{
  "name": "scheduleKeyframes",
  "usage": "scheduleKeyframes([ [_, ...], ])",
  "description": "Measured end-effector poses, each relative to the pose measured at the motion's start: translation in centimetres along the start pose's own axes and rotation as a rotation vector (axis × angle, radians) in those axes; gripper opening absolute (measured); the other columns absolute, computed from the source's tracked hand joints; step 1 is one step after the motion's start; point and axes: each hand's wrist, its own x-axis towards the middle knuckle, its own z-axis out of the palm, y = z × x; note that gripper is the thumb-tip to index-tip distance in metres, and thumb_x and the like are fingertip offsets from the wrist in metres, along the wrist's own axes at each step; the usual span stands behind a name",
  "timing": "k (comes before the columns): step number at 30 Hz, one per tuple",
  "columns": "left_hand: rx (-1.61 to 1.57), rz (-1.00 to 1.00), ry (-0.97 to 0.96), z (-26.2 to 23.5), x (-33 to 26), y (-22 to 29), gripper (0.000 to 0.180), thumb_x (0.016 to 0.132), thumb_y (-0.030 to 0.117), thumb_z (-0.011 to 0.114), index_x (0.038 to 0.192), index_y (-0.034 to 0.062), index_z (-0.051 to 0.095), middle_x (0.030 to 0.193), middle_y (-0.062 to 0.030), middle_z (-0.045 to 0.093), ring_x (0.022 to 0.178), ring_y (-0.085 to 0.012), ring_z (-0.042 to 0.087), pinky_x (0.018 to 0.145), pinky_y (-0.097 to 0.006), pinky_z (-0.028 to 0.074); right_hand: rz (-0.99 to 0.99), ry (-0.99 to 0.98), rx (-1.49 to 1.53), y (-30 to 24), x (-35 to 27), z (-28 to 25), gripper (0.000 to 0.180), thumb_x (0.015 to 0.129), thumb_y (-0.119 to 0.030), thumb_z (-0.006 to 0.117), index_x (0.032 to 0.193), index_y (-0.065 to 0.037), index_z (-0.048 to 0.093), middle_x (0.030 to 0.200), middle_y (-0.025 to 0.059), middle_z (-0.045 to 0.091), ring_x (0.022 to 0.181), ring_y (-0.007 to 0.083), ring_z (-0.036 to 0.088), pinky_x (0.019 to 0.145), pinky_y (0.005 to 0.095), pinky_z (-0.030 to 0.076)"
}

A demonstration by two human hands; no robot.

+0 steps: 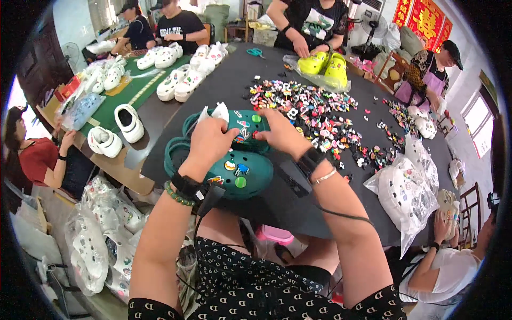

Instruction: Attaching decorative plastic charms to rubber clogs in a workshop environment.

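Left hand (210,143) and right hand (284,133), half-curled, hold the farther green clog (250,126) between them, apparently seating its shoe charms (245,134); next likely calls for firm pressing.

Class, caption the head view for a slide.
Left hand and right hand on a green clog, colourful charms scattered across the dark table.

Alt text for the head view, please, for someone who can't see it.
A person's left grip and right grip touch a charm-decorated green clog, beside another clog on a black table. Colourful charms lie to the right, with other people around.
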Motion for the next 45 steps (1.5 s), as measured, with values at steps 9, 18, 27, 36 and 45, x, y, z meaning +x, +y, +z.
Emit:
scheduleKeyframes([
  [9,0.066,0.174,-0.242,-3.5,1.3,-3.6,0.027,0.093,0.023,0.054,0.09,-0.0007,0.067,0.087,-0.0242,0.065,0.087,-0.0417,0.062,0.08,-0.048,0.049,-0.051,0.29,-0.059,-0.3,-12.5,-0.2,0.035,0.078,-0.006,0.072,0.108,-0.003,0.056,0.131,0.0252,0.047,0.123,0.043,0.046,0.103,0.047,0.04],
  [18,0.21,0.447,-0.626,-11.4,1.2,-2.9,0.035,0.08,0.006,0.06,0.114,0.0059,0.066,0.112,-0.0181,0.065,0.105,-0.0362,0.06,0.092,-0.041,0.049,0.047,0.241,-0.169,-1.5,-18.3,1.4,0.025,0.08,-0.004,0.066,0.105,-0.004,0.059,0.127,0.0179,0.051,0.121,0.0375,0.047,0.101,0.0477,0.039],
  [27,0.478,0.566,-0.475,-8.5,1.5,-6.0,0.068,0.062,0.029,0.085,0.123,0.0086,0.059,0.128,-0.0126,0.056,0.126,-0.034,0.046,0.106,-0.045,0.038,0.051,0.242,-0.28,-2.1,-18.1,1.3,0.021,0.082,-0.007,0.062,0.103,-0.004,0.059,0.121,0.015,0.056,0.119,0.0355,0.049,0.099,0.0482,0.04],
  [36,0.398,0.451,-0.386,-6.0,1.2,-8.9,0.03,0.071,0.017,0.075,0.096,0.0072,0.062,0.098,-0.009,0.059,0.099,-0.0336,0.053,0.084,-0.043,0.048,0.037,0.202,-0.248,-2.4,-17.5,1.7,0.022,0.081,-0.007,0.062,0.103,-0.004,0.059,0.121,0.0153,0.056,0.119,0.0364,0.049,0.099,0.0481,0.04],
  [45,0.347,0.133,0.021,-9.4,-1.1,-13.4,0.029,0.068,0.022,0.08,0.085,0.0055,0.063,0.092,-0.0101,0.062,0.097,-0.0359,0.055,0.078,-0.045,0.049,0.069,0.201,-0.248,-2.7,-17.5,1.5,0.023,0.08,-0.002,0.062,0.102,-0.003,0.058,0.121,0.0172,0.056,0.119,0.0389,0.048,0.102,0.0498,0.038],
])
